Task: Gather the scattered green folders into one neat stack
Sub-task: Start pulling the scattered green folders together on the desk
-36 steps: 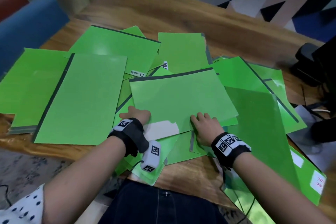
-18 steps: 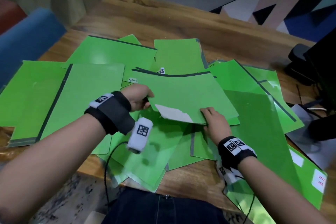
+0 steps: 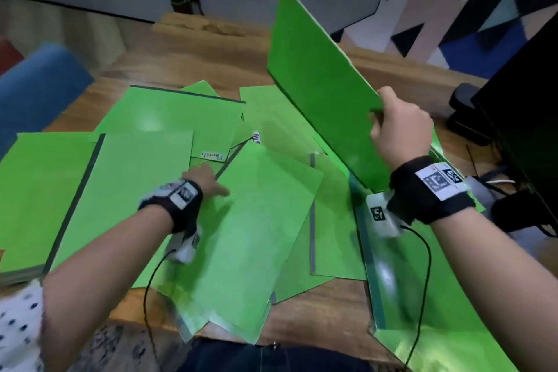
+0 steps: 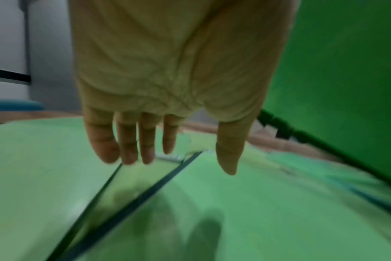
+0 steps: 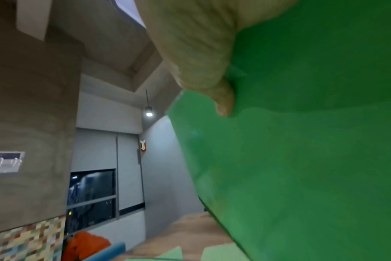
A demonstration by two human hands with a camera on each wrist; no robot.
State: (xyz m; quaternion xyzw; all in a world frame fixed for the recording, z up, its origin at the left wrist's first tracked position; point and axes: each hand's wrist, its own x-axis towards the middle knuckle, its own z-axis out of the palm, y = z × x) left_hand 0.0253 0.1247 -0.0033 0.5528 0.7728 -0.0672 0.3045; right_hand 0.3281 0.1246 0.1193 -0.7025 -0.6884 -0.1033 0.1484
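Several green folders lie scattered and overlapping across the wooden table [image 3: 211,48]. My right hand [image 3: 395,127] grips one green folder [image 3: 320,81] by its near corner and holds it raised and tilted above the pile; the right wrist view shows my thumb [image 5: 221,98] pressed on that folder [image 5: 301,159]. My left hand [image 3: 208,181] hovers with straight spread fingers [image 4: 127,146] just over the folders in the middle, above a dark-spined folder [image 3: 256,220]. The lifted folder [image 4: 346,70] fills the right of the left wrist view.
A labelled folder [image 3: 169,118] lies at the back left of the pile. A blue seat [image 3: 39,81] stands off the table's left edge. Black equipment [image 3: 525,106] and cables crowd the right side. Bare wood shows along the far edge.
My right hand has lifted the top folder high and swung it to the right. My left hand has let go of it and now hovers open over the pile.
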